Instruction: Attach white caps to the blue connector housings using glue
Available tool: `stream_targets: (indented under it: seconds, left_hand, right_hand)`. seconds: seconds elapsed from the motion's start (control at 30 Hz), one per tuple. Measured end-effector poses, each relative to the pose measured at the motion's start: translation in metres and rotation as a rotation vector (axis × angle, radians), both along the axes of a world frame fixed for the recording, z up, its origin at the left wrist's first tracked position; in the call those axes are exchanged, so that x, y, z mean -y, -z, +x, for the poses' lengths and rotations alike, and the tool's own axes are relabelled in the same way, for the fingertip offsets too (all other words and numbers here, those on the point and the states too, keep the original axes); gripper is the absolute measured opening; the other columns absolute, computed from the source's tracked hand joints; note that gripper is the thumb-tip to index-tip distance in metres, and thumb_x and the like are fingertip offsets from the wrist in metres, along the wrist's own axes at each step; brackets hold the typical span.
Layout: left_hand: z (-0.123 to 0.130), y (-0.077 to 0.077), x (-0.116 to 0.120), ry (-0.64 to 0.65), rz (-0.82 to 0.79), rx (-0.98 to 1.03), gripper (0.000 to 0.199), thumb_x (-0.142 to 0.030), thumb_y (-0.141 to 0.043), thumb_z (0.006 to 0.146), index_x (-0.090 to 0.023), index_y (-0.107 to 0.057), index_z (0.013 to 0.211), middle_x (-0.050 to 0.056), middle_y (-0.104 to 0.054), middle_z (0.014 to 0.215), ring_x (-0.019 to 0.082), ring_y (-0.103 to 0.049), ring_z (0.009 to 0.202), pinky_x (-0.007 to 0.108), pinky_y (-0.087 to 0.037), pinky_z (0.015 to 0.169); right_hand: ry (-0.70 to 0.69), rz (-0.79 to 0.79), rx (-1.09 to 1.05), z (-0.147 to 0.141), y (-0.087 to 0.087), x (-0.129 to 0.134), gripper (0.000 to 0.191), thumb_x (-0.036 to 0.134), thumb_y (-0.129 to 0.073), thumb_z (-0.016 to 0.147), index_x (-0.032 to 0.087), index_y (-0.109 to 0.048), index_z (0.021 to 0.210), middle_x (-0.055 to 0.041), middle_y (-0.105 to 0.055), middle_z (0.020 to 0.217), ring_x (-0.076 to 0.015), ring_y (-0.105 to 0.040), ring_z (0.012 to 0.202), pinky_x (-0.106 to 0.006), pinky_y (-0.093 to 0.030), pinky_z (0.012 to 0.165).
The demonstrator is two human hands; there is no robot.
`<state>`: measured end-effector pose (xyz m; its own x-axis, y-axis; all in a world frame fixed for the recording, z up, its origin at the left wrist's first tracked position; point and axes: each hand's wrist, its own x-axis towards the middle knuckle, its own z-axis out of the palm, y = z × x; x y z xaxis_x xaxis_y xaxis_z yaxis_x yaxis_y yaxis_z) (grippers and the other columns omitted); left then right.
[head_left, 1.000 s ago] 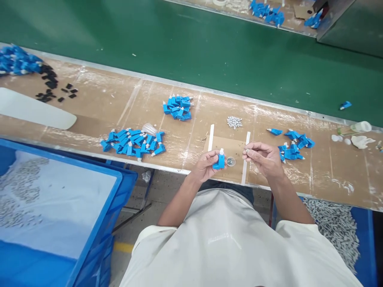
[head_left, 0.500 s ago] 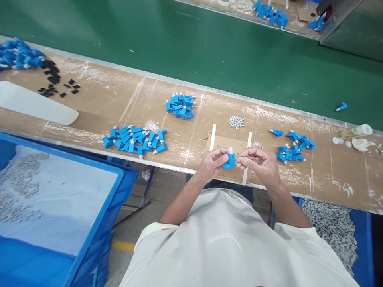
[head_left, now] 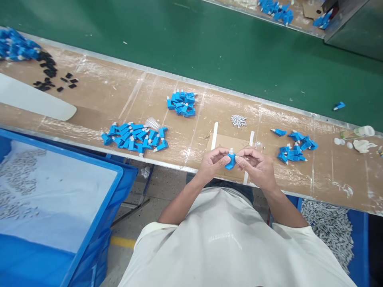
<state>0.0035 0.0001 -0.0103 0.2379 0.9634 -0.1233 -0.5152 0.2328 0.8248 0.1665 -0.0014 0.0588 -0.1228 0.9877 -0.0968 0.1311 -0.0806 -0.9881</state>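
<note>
Just above the bench's front edge, my left hand (head_left: 213,162) pinches a blue plastic part (head_left: 230,161) with a white tip pointing away from me. My right hand (head_left: 257,164) is closed at the right side of that part, thumb and forefinger together; anything between those fingertips is too small to name. Beneath both hands lies a cardboard sheet (head_left: 230,140) with white strips at its sides. A small heap of grey-white pieces (head_left: 238,120) sits beyond the sheet.
Blue parts lie in piles at left (head_left: 134,137), centre (head_left: 181,103) and right (head_left: 295,147). Black pieces (head_left: 48,65) and a white panel (head_left: 36,97) are far left. Blue crates (head_left: 119,175) stand below the bench. A clear bottle (head_left: 357,132) lies at right.
My right hand has moved left, and its fingertips now meet the side of the blue part. The left hand keeps its hold. The view has shifted slightly.
</note>
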Motion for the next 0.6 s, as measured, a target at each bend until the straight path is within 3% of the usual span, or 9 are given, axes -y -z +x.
stream_targets:
  seconds: [0.37,0.6]
  left_hand:
    - [-0.001,-0.005,-0.001,-0.041,0.048,-0.086,0.043,-0.056,-0.084,0.075,-0.018,-0.076,0.093,0.004,-0.07,0.087,0.016,-0.065,0.08,0.028,-0.052,0.073]
    - [-0.005,-0.01,0.002,0.035,-0.013,-0.028,0.048,-0.059,-0.085,0.071,-0.016,-0.075,0.09,0.004,-0.071,0.08,0.015,-0.065,0.073,0.026,-0.051,0.067]
  right_hand:
    - [0.016,-0.002,0.135,-0.003,-0.006,0.001,0.033,0.052,-0.086,0.076,0.021,-0.075,0.08,-0.0037,-0.066,0.082,-0.0159,-0.065,0.066,-0.033,-0.065,0.061]
    - [-0.038,-0.268,-0.216,0.005,0.006,-0.012,0.046,0.046,-0.097,0.059,0.019,-0.076,0.089,0.0003,-0.067,0.07,-0.013,-0.063,0.058,-0.026,-0.06,0.05]
